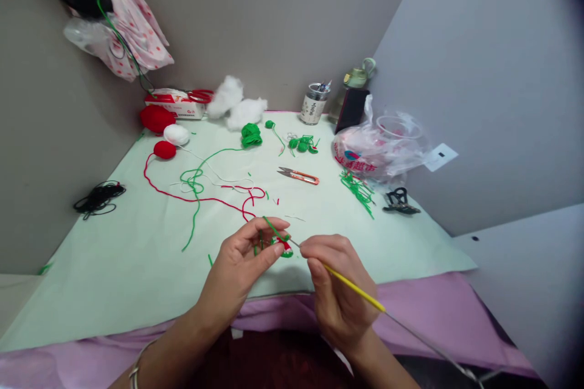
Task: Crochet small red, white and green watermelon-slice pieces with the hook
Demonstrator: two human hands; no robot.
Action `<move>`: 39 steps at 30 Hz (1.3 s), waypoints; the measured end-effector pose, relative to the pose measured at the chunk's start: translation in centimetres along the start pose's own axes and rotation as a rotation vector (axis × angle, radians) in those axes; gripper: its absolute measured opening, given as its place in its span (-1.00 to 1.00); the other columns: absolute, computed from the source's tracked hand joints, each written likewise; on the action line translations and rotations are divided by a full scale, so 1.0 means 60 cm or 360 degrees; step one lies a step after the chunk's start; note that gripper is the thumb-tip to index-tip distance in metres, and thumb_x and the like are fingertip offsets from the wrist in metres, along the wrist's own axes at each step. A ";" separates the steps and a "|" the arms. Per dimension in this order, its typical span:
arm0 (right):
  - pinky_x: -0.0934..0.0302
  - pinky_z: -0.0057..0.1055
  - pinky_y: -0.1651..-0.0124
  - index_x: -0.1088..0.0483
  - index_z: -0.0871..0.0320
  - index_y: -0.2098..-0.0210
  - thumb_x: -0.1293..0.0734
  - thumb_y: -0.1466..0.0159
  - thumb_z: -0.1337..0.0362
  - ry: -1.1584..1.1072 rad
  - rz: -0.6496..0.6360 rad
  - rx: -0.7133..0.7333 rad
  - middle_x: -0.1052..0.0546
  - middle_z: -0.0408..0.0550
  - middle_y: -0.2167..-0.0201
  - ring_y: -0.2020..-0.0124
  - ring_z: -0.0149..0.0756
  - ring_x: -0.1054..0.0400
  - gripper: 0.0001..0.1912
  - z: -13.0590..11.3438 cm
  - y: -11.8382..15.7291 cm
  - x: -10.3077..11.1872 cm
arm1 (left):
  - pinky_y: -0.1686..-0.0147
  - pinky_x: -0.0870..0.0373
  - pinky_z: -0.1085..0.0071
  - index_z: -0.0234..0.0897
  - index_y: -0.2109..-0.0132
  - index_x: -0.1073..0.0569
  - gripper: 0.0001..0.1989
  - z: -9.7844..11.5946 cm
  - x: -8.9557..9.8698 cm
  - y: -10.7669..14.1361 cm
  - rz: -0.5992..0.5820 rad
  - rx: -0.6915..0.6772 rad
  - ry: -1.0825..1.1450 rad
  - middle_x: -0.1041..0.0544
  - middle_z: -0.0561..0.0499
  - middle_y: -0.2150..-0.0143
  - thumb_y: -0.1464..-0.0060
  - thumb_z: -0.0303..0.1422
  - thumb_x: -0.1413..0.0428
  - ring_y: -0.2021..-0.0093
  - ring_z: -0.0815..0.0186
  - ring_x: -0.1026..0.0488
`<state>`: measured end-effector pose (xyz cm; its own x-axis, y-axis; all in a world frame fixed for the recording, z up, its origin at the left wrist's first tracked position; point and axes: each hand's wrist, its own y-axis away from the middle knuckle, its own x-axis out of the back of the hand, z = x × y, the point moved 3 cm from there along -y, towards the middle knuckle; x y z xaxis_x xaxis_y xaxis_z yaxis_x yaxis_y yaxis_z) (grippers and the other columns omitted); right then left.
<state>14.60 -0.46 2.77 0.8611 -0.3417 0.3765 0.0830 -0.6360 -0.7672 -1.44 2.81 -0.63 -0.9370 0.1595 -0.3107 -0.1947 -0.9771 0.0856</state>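
Note:
Between the thumb and fingers of my left hand (249, 252) is a small crocheted piece (285, 247) in green, red and white. Green yarn (269, 223) runs over my left index finger to the piece. My right hand (342, 285) is closed round a crochet hook (356, 287) with a yellow handle and a metal shaft. The hook's tip meets the top edge of the piece; the exact stitch is too small to make out. Red yarn (214, 199) trails on the table just beyond my left hand.
Orange thread snips (298, 176) lie beyond my hands. Yarn balls, including a green one (251, 135), and white stuffing (246, 113) sit at the back. On the right are a plastic bag (378, 152), green yarn scraps (358, 193) and a black clip (400, 201). Black cord (99, 199) lies left.

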 end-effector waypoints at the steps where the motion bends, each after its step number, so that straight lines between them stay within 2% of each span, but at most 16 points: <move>1: -0.43 -0.43 0.18 -0.49 0.19 0.08 -0.25 -0.42 0.54 0.0055 -0.0002 0.0049 -0.58 0.00 0.26 0.23 -0.33 -0.50 -0.77 -0.003 0.000 -0.001 | 0.07 -0.39 0.47 0.01 0.03 -0.68 -0.80 0.000 -0.001 0.000 0.0006 -0.0011 -0.0001 -0.64 0.10 0.16 -0.19 -0.30 -0.37 0.10 0.33 -0.49; 4: -0.45 -0.43 0.20 -0.49 0.20 0.04 -0.25 -0.45 0.50 0.0200 -0.0010 0.0152 -0.59 0.04 0.25 0.23 -0.31 -0.51 -0.79 -0.006 0.004 -0.007 | 0.05 -0.40 0.46 0.03 -0.05 -0.66 -0.70 -0.002 -0.003 -0.001 0.0032 -0.0021 0.0028 -0.64 0.11 0.16 -0.18 -0.32 -0.37 0.12 0.34 -0.49; 9: -0.50 -0.39 0.18 -0.48 0.16 -0.04 -0.25 -0.47 0.46 0.0262 -0.0013 0.0175 -0.61 0.06 0.20 0.19 -0.27 -0.56 -0.76 -0.001 0.012 -0.015 | 0.05 -0.39 0.46 0.08 -0.19 -0.59 -0.55 -0.001 -0.006 -0.003 0.0073 -0.0003 0.0113 -0.60 0.12 0.15 -0.18 -0.36 -0.38 0.13 0.36 -0.47; 18: -0.52 -0.34 0.16 -0.45 0.12 -0.11 -0.26 -0.45 0.52 0.0223 0.0011 0.0147 -0.63 0.05 0.17 0.16 -0.25 -0.57 -0.67 0.007 0.010 -0.022 | 0.05 -0.41 0.47 0.04 -0.19 -0.59 -0.51 0.004 -0.013 -0.004 0.0057 0.0055 0.0282 -0.59 0.13 0.19 -0.14 -0.43 -0.38 0.11 0.36 -0.49; 22: -0.50 -0.38 0.16 -0.50 0.13 -0.03 -0.31 -0.41 0.55 0.0241 0.0062 0.0100 -0.61 0.05 0.16 0.15 -0.28 -0.56 -0.70 0.010 0.011 -0.023 | 0.05 -0.41 0.45 0.03 -0.19 -0.58 -0.50 0.004 -0.014 -0.004 0.0076 0.0043 0.0266 -0.60 0.13 0.20 -0.14 -0.44 -0.39 0.13 0.36 -0.49; 26: -0.49 -0.40 0.18 -0.54 0.12 0.01 -0.33 -0.38 0.58 0.0089 0.0137 -0.0011 -0.60 0.01 0.18 0.17 -0.30 -0.56 -0.69 0.013 0.007 -0.021 | 0.03 -0.39 0.44 0.03 -0.21 -0.58 -0.50 0.005 -0.015 -0.003 0.0069 0.0029 0.0234 -0.59 0.13 0.20 -0.15 -0.43 -0.37 0.13 0.36 -0.48; 34: -0.50 -0.24 0.02 -0.57 0.06 0.05 -0.31 -0.44 0.50 -0.0337 0.0138 -0.0348 -0.67 0.00 0.12 0.04 -0.23 -0.56 -0.73 0.034 0.006 -0.023 | -0.03 -0.37 0.41 0.06 -0.20 -0.57 -0.53 0.004 -0.014 -0.003 0.0012 0.0050 0.0214 -0.58 0.12 0.17 -0.18 -0.41 -0.37 0.08 0.34 -0.48; 39: -0.49 -0.26 0.09 -0.57 0.06 0.08 -0.29 -0.46 0.46 -0.0373 0.0142 -0.0345 -0.64 -0.02 0.17 0.10 -0.23 -0.54 -0.76 0.032 0.006 -0.021 | 0.03 -0.38 0.42 0.03 -0.17 -0.60 -0.56 0.005 -0.012 -0.003 0.0038 0.0038 0.0183 -0.57 0.10 0.15 -0.17 -0.39 -0.37 0.10 0.33 -0.48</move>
<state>14.49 1.10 1.03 0.9542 -0.2502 0.1637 -0.0849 -0.7517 -0.6541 -0.83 2.91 -0.14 -0.9023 0.1175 -0.4147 -0.1808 -0.9766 0.1167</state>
